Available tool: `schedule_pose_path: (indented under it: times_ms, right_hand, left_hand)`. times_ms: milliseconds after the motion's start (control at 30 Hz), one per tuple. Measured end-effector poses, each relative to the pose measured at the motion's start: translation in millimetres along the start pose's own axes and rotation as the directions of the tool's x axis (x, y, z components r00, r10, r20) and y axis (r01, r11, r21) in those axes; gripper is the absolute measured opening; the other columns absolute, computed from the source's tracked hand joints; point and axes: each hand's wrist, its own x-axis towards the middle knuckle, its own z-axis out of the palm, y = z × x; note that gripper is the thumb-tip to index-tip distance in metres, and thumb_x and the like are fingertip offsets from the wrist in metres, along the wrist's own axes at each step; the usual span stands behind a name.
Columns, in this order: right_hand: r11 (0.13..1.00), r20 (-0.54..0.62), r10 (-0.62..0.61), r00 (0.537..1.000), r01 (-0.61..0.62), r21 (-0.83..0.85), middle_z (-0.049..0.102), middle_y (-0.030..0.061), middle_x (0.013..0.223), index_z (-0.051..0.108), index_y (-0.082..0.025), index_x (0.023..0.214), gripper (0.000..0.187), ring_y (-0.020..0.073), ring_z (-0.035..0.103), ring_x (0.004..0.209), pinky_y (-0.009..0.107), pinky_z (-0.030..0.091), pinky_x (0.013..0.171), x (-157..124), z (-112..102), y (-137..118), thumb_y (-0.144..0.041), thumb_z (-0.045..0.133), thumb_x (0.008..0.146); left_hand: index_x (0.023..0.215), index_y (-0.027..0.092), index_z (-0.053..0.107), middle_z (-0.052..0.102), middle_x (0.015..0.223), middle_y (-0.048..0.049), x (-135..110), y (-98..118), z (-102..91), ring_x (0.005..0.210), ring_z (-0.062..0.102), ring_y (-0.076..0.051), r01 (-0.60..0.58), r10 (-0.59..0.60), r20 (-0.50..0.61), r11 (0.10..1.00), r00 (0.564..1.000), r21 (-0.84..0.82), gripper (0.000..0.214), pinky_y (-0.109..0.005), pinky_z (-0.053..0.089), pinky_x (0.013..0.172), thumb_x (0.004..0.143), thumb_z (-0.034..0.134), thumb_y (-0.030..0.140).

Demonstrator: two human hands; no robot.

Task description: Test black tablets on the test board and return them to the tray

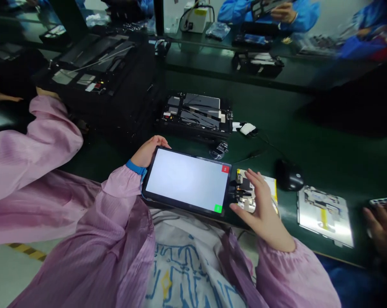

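A tablet [187,179] with a lit white screen lies tilted in front of me. Its screen shows a red square at the upper right corner and a green one at the lower right. My left hand [150,150] grips the tablet's upper left corner, with a blue band round the wrist. Thumb and fingers apart, my right hand [260,209] is just past the tablet's right edge, holding nothing. Behind it is a silver and yellow-edged part [245,182] with a circuit board and dark connectors beside the tablet; my hand partly covers it.
Opened device bodies [196,111] are stacked behind the tablet, with a taller stack [100,64] at left. To the right are a black mouse [289,174] and a silver panel [325,216]. Another person's pink sleeve [36,149] is at left; another person's hand [384,222] is at right.
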Motion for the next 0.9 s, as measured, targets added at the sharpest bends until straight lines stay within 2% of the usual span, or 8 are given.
schedule_pose_path:
  times_ms: [67,167,267,333,467,600,900]
  right_hand:
    - [0.998,-0.090,0.056,0.994,-0.057,-0.006,0.043,0.0156,0.140,0.037,-0.022,0.140,0.061,0.0334,0.033,0.136,0.057,0.030,0.109,1,-8,9,-0.046,0.054,0.086]
    - [0.979,-0.218,0.169,0.961,-0.189,-0.074,0.055,0.0160,0.124,0.049,-0.018,0.129,0.048,0.0325,0.048,0.121,0.055,0.037,0.102,-1,-17,30,-0.045,0.049,0.089]
    - [0.954,-0.273,0.216,0.937,-0.262,-0.143,0.060,0.0159,0.111,0.056,-0.015,0.118,0.042,0.0313,0.054,0.108,0.052,0.042,0.094,-5,-18,52,-0.042,0.046,0.088]
    - [0.951,-0.265,0.198,0.944,-0.251,-0.181,0.061,0.0153,0.108,0.060,-0.015,0.110,0.036,0.0302,0.054,0.106,0.050,0.043,0.093,-7,-14,63,-0.039,0.046,0.087]
    - [0.935,-0.167,0.162,0.973,-0.205,-0.289,0.059,0.0131,0.113,0.065,-0.019,0.101,0.030,0.0288,0.052,0.109,0.048,0.042,0.094,-8,-4,76,-0.038,0.046,0.089]
    - [0.886,-0.195,0.204,0.959,-0.266,-0.380,0.054,0.0137,0.122,0.063,-0.020,0.112,0.037,0.0308,0.047,0.115,0.049,0.040,0.095,-3,1,83,-0.044,0.044,0.090]
    - [0.885,-0.152,0.220,0.964,-0.263,-0.384,0.054,0.0155,0.124,0.059,-0.019,0.119,0.047,0.0321,0.046,0.117,0.049,0.039,0.097,-4,7,85,-0.052,0.040,0.091]
  left_hand:
    - [0.076,0.016,0.056,0.065,0.073,-0.0052,1,0,-1.2,0.064,0.060,-0.015,-0.003,0.003,0.009,1.000,1.000,0.004,0.054,-0.027,0.046,0.060,0.079,0.050,0.070]
    - [0.078,0.015,0.057,0.066,0.074,-0.0052,1,1,-2.1,0.065,0.060,-0.016,-0.009,0.009,0.026,1.000,1.000,0.000,0.055,-0.027,0.046,0.060,0.076,0.054,0.070]
    - [0.078,0.015,0.057,0.066,0.074,-0.0050,2,3,-1.5,0.066,0.061,-0.016,-0.010,0.011,0.018,1.000,1.000,-0.017,0.054,-0.027,0.047,0.063,0.074,0.058,0.069]
    - [0.078,0.014,0.058,0.066,0.074,-0.0054,3,5,-1.0,0.066,0.061,-0.016,-0.008,0.008,0.003,1.000,1.000,-0.020,0.054,-0.027,0.048,0.063,0.072,0.061,0.068]
    - [0.077,0.014,0.059,0.066,0.073,-0.0062,4,6,-1.0,0.065,0.061,-0.017,-0.007,0.007,-0.010,1.000,1.000,-0.016,0.056,-0.027,0.048,0.061,0.065,0.067,0.068]
    - [0.077,0.014,0.059,0.066,0.073,-0.0062,5,6,-2.1,0.066,0.061,-0.018,-0.014,0.013,-0.011,1.000,1.000,-0.018,0.056,-0.028,0.049,0.062,0.063,0.069,0.067]
    - [0.077,0.014,0.059,0.067,0.073,-0.0065,4,4,-0.5,0.067,0.061,-0.017,-0.007,0.007,-0.008,1.000,1.000,-0.024,0.053,-0.027,0.048,0.062,0.069,0.066,0.066]
